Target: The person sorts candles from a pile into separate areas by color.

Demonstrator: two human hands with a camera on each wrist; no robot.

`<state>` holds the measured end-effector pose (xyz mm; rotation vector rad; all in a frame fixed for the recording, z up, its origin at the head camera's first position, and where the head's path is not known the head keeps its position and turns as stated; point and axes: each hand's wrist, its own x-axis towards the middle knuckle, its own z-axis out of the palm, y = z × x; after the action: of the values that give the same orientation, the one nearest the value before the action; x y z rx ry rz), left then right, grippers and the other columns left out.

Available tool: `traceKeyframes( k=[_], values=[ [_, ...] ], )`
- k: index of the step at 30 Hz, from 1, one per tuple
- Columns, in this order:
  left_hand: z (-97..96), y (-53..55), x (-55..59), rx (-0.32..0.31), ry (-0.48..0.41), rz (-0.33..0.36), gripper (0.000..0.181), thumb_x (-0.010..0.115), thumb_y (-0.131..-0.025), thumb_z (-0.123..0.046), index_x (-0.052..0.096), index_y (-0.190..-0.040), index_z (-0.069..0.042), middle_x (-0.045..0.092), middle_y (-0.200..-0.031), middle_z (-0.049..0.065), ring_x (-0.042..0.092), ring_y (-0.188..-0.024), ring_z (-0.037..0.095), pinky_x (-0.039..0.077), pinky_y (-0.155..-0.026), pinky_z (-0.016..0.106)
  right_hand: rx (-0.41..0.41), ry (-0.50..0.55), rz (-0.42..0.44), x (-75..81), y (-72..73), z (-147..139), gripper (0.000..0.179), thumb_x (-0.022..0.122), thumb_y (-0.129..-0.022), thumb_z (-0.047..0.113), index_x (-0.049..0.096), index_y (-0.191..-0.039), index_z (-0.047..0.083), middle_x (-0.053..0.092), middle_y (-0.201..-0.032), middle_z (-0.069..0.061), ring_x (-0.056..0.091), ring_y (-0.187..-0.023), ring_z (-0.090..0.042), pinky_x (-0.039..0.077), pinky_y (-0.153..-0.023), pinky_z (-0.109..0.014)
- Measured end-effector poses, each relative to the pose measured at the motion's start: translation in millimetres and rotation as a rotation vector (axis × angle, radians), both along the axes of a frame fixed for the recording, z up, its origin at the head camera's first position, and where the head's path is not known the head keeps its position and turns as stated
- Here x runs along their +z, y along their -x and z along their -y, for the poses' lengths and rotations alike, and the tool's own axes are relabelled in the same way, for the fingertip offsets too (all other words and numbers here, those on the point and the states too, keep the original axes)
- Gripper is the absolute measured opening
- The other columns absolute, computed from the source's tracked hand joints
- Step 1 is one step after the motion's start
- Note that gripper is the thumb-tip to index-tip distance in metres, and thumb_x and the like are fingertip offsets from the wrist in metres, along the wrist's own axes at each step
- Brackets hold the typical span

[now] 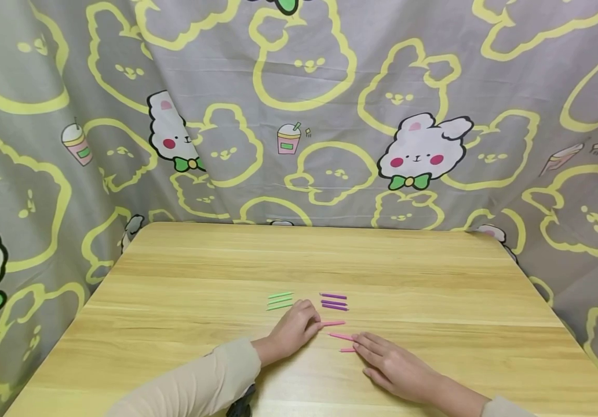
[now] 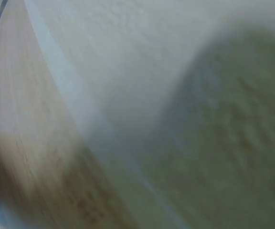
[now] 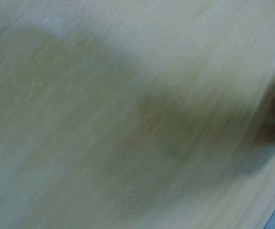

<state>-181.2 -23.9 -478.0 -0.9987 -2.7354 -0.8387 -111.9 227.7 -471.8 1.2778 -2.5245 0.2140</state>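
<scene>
Three thin pink candles lie near the middle of the wooden table (image 1: 200, 278). My left hand (image 1: 294, 327) has its fingers curled and pinches the left end of the upper pink candle (image 1: 334, 324). With fairly straight fingers and the thumb apart, my right hand (image 1: 395, 368) touches the right end of the middle pink candle (image 1: 339, 336). Its fingertips also overlap the end of the lowest pink candle (image 1: 347, 350). Both wrist views show mostly bare tabletop and shadow, with only bits of fingertips at the edges.
Several green candles (image 1: 280, 300) lie in a row beyond my left hand. To their right, purple candles (image 1: 334, 303) lie in a similar row. A patterned grey curtain (image 1: 320, 127) hangs behind the table and along its sides. Something black (image 1: 241, 402) shows below the left sleeve.
</scene>
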Motion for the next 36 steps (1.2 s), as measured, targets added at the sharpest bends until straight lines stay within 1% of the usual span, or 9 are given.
traceKeyframes(
  k=[5,8,12,17,24,30,36],
  values=[
    [5.2,-1.7,0.8,-0.001,-0.012,-0.013,0.011,0.064,-0.087,-0.019,0.065,-0.085,-0.008,0.058,-0.083,-0.002,0.048,-0.079,0.008,0.046,-0.073,0.019,-0.003,-0.007,-0.015,0.4,-0.3,0.1,0.040,0.063,-0.087,0.025,0.061,-0.119,0.000,0.059,-0.125,-0.014,0.059,-0.110,-0.029,0.052,-0.086,-0.039],
    [10.2,-2.0,1.1,-0.004,-0.034,-0.020,0.010,0.064,-0.087,-0.018,0.065,-0.085,-0.008,0.057,-0.084,-0.001,0.049,-0.079,0.009,0.047,-0.073,0.020,-0.007,-0.003,-0.014,0.7,-0.4,0.4,0.040,0.063,-0.087,0.025,0.061,-0.118,0.000,0.059,-0.126,-0.013,0.059,-0.111,-0.029,0.053,-0.086,-0.039],
    [19.3,-3.1,3.0,0.014,-0.059,-0.022,0.009,0.065,-0.085,-0.017,0.065,-0.084,-0.008,0.057,-0.083,-0.002,0.050,-0.080,0.010,0.047,-0.074,0.021,-0.002,0.007,-0.017,0.8,-0.3,0.8,0.040,0.063,-0.088,0.025,0.061,-0.118,-0.001,0.059,-0.126,-0.014,0.059,-0.111,-0.030,0.053,-0.085,-0.040],
    [32.2,-6.1,3.1,0.048,-0.048,-0.018,0.008,0.066,-0.085,-0.016,0.064,-0.082,-0.009,0.056,-0.082,-0.002,0.049,-0.079,0.010,0.047,-0.073,0.022,0.001,0.008,-0.029,-0.1,-0.3,1.1,0.040,0.063,-0.087,0.024,0.061,-0.118,-0.001,0.059,-0.126,-0.014,0.059,-0.111,-0.029,0.053,-0.085,-0.039],
    [45.6,-13.2,1.9,0.040,-0.045,-0.040,0.007,0.066,-0.084,-0.013,0.063,-0.082,-0.007,0.055,-0.082,-0.002,0.048,-0.079,0.010,0.047,-0.072,0.022,-0.002,0.016,-0.024,-1.1,-0.9,0.4,0.039,0.063,-0.087,0.024,0.062,-0.117,-0.001,0.059,-0.126,-0.014,0.059,-0.110,-0.029,0.054,-0.084,-0.039],
    [52.9,-19.4,2.3,0.050,-0.031,-0.012,0.007,0.066,-0.084,-0.014,0.064,-0.082,-0.008,0.056,-0.083,-0.003,0.050,-0.081,0.009,0.048,-0.075,0.023,-0.009,0.006,-0.020,-0.8,-0.9,0.9,0.039,0.063,-0.087,0.025,0.062,-0.118,0.000,0.060,-0.125,-0.013,0.059,-0.111,-0.029,0.053,-0.084,-0.039],
    [56.6,-22.3,2.3,0.069,-0.026,0.010,0.008,0.066,-0.085,-0.016,0.063,-0.080,-0.011,0.055,-0.082,-0.005,0.049,-0.079,0.006,0.047,-0.072,0.022,-0.006,0.005,-0.004,0.4,-0.4,1.1,0.039,0.062,-0.088,0.024,0.061,-0.119,0.000,0.060,-0.124,-0.013,0.060,-0.110,-0.029,0.054,-0.084,-0.039]
  ],
)
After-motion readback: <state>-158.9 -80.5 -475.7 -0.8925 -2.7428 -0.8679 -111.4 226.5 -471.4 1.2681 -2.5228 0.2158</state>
